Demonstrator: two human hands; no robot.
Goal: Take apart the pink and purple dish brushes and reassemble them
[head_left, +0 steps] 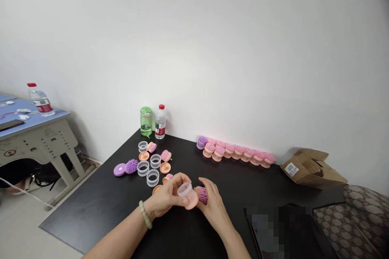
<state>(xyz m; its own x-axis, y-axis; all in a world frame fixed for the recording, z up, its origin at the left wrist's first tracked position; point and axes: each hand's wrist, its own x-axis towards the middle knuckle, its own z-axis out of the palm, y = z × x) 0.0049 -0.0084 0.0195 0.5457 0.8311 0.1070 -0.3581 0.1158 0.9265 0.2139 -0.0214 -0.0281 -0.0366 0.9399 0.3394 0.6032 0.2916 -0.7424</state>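
Observation:
My left hand [167, 198], with a beaded bracelet at its wrist, grips a translucent plastic ring [184, 189] fitted with a peach disc [192, 200]. Close beside it, my right hand [213, 202] has its fingers round a pink bristle brush head [201, 195]. The brush head meets or nearly meets the peach disc; I cannot tell which. Left of my hands lie several loose translucent rings [152, 178], peach discs [165, 167] and pink brush heads [165, 155]. A purple brush head [131, 166] touches a purple disc [119, 169].
Assembled pink scrubbing brushes [246, 154] line the wall, with a purple brush [201, 142] at their left end. A green bottle [146, 121] and a water bottle [160, 123] stand in the back corner. A brown paper bag [306, 170] and a patterned bag [343, 218] are at right.

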